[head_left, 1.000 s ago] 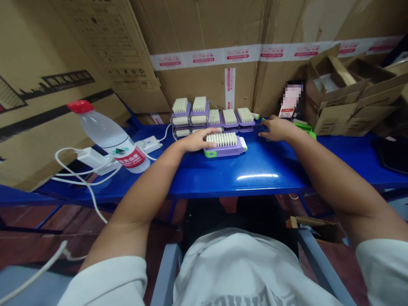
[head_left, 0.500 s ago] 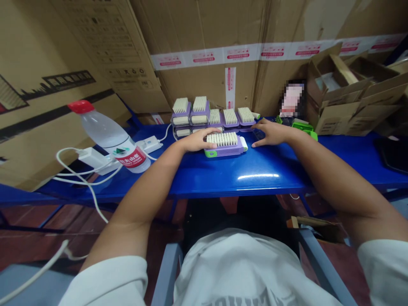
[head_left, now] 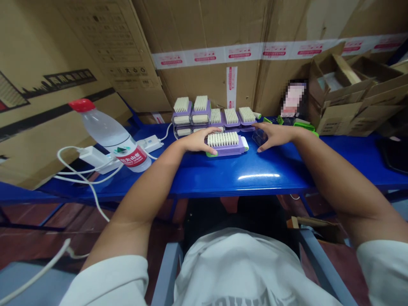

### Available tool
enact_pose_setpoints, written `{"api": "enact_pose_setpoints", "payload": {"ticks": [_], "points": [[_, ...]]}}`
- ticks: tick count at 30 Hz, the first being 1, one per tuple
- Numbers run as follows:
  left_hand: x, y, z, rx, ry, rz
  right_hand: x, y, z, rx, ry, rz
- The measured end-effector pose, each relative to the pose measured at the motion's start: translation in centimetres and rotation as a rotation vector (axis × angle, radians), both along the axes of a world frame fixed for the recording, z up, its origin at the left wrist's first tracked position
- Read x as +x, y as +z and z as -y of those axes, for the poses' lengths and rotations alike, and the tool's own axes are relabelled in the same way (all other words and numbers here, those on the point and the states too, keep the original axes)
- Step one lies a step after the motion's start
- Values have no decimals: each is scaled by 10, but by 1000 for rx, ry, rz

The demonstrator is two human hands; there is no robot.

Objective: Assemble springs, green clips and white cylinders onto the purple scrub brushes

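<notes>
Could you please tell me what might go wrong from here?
The red-capped bottle stands near a white adapter; a knock could tip it onto the electrics. A white cable hangs over the table's front edge and might snag. The right hand, close to the rightmost rear brush, might nudge it.

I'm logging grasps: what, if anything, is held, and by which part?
The left grip holds the front purple brush by its left end. The right grip curves around a see-through piece; whether it's held cannot be told.

Brush (head_left: 227, 145) on table (head_left: 204, 178), in front of brush row (head_left: 215, 115); bottle (head_left: 110, 132) left, carton (head_left: 337, 121) right, cardboard panel (head_left: 207, 80) behind.
</notes>
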State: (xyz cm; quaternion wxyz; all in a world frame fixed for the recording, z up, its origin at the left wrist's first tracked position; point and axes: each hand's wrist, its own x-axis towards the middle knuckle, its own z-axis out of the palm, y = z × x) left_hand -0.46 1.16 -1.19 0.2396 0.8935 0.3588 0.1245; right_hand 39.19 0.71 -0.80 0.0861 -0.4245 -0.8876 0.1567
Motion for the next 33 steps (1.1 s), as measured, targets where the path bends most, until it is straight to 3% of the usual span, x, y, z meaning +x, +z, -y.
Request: {"api": "enact_pose_setpoints", "payload": {"ticks": [8,13,18,25,33], "points": [[-4,7,0,-26,85,-191,9,15,4,-145,-72,65],[-9,6,-5,-33,70,-216,10,19,6,-177,-147,84],[-17,2,-12,-24,47,-234,21,18,3,-202,-117,85],[-6,2,-2,-50,-13,-164,29,14,-2,-197,-44,24],[0,0,1,-91,-63,-84,7,17,7,-184,-64,43]]}}
